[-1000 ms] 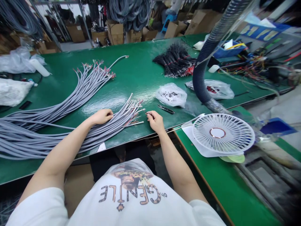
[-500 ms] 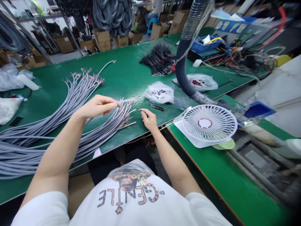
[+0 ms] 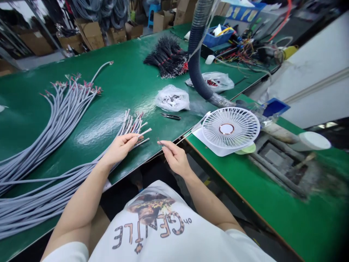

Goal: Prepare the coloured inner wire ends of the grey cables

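My left hand [image 3: 123, 146] is closed in a pinch at the stripped end of a grey cable [image 3: 146, 132], at the front of the nearer cable bundle [image 3: 95, 165]. The bundle's frayed ends, with red and white wires, fan out just beyond my fingers. To the right, past a small gap, my right hand [image 3: 176, 155] pinches a small, thin dark piece [image 3: 160, 143], too small to name. Thread snips [image 3: 171, 116] lie on the green table behind that hand. Beyond them is a clear plastic bag [image 3: 172, 98] of small black pieces.
Another grey cable bundle [image 3: 65, 109] lies at the left. Bundled black wires [image 3: 167, 58] rest farther back. A flexible duct hose [image 3: 196, 62] comes down beside a second bag [image 3: 218, 82]. A white fan [image 3: 231, 128] stands on the right-hand green surface [image 3: 261, 203].
My left hand has come down and toward me, from above the cable ends to a pinch at one. My right hand stays closed, slightly lower. The view has shifted.
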### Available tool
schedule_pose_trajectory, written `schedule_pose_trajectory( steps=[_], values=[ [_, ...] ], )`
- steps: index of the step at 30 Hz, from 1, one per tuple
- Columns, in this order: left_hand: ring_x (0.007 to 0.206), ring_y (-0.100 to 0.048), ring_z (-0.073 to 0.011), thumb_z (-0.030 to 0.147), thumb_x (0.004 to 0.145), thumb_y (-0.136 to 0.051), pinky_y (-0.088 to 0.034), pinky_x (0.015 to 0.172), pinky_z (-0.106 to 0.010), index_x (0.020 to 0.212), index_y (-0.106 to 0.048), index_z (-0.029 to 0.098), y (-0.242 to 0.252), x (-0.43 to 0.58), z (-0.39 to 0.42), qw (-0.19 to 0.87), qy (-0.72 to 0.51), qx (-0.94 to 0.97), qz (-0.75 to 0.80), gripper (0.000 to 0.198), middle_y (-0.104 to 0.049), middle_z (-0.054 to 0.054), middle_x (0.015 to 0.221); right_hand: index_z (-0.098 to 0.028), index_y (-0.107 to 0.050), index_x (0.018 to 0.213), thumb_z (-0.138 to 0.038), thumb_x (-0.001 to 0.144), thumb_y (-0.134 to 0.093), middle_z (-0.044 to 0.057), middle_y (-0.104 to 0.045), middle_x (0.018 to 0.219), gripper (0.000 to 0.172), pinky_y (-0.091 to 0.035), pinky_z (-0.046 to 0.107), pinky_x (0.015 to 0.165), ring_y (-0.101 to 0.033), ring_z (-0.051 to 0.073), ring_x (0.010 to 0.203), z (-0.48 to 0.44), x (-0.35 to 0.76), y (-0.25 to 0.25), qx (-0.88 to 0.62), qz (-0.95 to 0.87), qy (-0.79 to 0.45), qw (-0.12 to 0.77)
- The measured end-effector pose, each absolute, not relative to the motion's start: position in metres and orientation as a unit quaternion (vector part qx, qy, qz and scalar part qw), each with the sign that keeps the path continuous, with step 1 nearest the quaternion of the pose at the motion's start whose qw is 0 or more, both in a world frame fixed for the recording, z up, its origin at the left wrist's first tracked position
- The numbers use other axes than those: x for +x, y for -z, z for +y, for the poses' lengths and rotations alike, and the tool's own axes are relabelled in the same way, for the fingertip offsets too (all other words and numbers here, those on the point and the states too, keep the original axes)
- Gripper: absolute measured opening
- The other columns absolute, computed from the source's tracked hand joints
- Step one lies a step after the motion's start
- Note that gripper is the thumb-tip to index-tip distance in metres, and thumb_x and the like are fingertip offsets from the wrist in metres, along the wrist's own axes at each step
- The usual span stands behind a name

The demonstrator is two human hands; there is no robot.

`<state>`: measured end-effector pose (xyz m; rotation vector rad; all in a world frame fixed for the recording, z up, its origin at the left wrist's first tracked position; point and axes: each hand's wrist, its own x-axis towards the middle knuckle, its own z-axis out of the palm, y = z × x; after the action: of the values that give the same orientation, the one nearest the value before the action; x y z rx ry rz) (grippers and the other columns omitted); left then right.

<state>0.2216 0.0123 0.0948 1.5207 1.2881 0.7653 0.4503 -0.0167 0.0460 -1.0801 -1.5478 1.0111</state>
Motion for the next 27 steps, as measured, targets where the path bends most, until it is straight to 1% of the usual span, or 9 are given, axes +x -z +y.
schedule_pose_trajectory(
  steps=[1,2,4,8,11,15,20,24,27],
  values=[
    [0.074,-0.062,-0.0180,0.056,0.083,-0.053,-0.050,0.070,-0.029,0.104,-0.071,0.015,-0.093,0.224,0.011,0.463,-0.311,0.640,0.529,0.050,-0.071,-0.008,0.083,-0.025,-0.066,0.111,-0.034,0.091,-0.049,0.006,-0.068,0.097,0.028,-0.047,0.025,0.051,-0.060,0.014,0.065,-0.019,0.448,-0.048,-0.445,-0.633,-0.416,0.478],
    [0.085,-0.064,-0.0215,0.056,0.083,-0.053,-0.050,0.079,-0.032,0.103,-0.071,0.014,-0.091,0.226,0.010,0.448,-0.307,0.653,0.527,0.050,-0.073,-0.009,0.095,-0.026,-0.066,0.112,-0.034,0.091,-0.049,0.006,-0.069,0.097,0.028,-0.048,0.026,0.052,-0.060,0.014,0.067,-0.020,0.445,-0.049,-0.446,-0.631,-0.418,0.478],
    [0.095,-0.064,-0.0252,0.056,0.084,-0.051,-0.048,0.088,-0.034,0.104,-0.071,0.014,-0.085,0.228,0.009,0.430,-0.302,0.666,0.530,0.050,-0.072,-0.010,0.105,-0.025,-0.066,0.113,-0.035,0.091,-0.049,0.006,-0.069,0.092,0.029,-0.049,0.026,0.054,-0.061,0.014,0.067,-0.021,0.441,-0.050,-0.447,-0.626,-0.424,0.478],
    [0.092,-0.066,-0.0252,0.054,0.086,-0.048,-0.050,0.082,-0.032,0.105,-0.072,0.015,-0.079,0.226,0.009,0.395,-0.321,0.666,0.545,0.049,-0.074,-0.008,0.101,-0.025,-0.068,0.111,-0.039,0.090,-0.051,0.004,-0.066,0.075,0.030,-0.050,0.027,0.054,-0.060,0.015,0.063,-0.021,0.433,-0.050,-0.446,-0.617,-0.436,0.480],
    [0.092,-0.066,-0.0251,0.051,0.087,-0.047,-0.050,0.079,-0.030,0.104,-0.073,0.017,-0.078,0.225,0.008,0.371,-0.322,0.681,0.542,0.046,-0.075,-0.005,0.096,-0.025,-0.068,0.111,-0.042,0.090,-0.051,0.003,-0.064,0.069,0.032,-0.049,0.027,0.053,-0.060,0.015,0.061,-0.018,0.429,-0.050,-0.450,-0.617,-0.438,0.474],
    [0.092,-0.067,-0.0249,0.048,0.089,-0.046,-0.051,0.079,-0.030,0.103,-0.073,0.018,-0.077,0.225,0.006,0.350,-0.321,0.701,0.531,0.043,-0.075,-0.004,0.094,-0.024,-0.067,0.112,-0.042,0.090,-0.050,0.003,-0.064,0.069,0.034,-0.049,0.027,0.052,-0.059,0.015,0.060,-0.014,0.428,-0.050,-0.462,-0.620,-0.434,0.464],
    [0.095,-0.067,-0.0247,0.047,0.090,-0.046,-0.051,0.082,-0.029,0.104,-0.073,0.019,-0.075,0.225,0.005,0.345,-0.327,0.709,0.521,0.042,-0.074,-0.004,0.104,-0.025,-0.068,0.112,-0.041,0.090,-0.050,0.002,-0.064,0.068,0.032,-0.050,0.027,0.052,-0.060,0.015,0.061,-0.012,0.429,-0.049,-0.465,-0.620,-0.429,0.463],
    [0.095,-0.068,-0.0245,0.046,0.090,-0.046,-0.051,0.082,-0.029,0.105,-0.073,0.018,-0.076,0.226,0.005,0.345,-0.325,0.710,0.522,0.042,-0.074,-0.004,0.106,-0.025,-0.068,0.111,-0.039,0.090,-0.050,0.003,-0.065,0.070,0.031,-0.052,0.029,0.056,-0.063,0.017,0.068,-0.010,0.429,-0.048,-0.465,-0.623,-0.423,0.467],
    [0.092,-0.069,-0.0236,0.044,0.090,-0.046,-0.051,0.079,-0.028,0.106,-0.073,0.018,-0.076,0.227,0.004,0.336,-0.315,0.722,0.516,0.041,-0.074,-0.005,0.105,-0.024,-0.068,0.110,-0.038,0.091,-0.050,0.004,-0.067,0.077,0.030,-0.053,0.030,0.061,-0.065,0.018,0.076,-0.007,0.429,-0.048,-0.461,-0.631,-0.415,0.465]
  ],
)
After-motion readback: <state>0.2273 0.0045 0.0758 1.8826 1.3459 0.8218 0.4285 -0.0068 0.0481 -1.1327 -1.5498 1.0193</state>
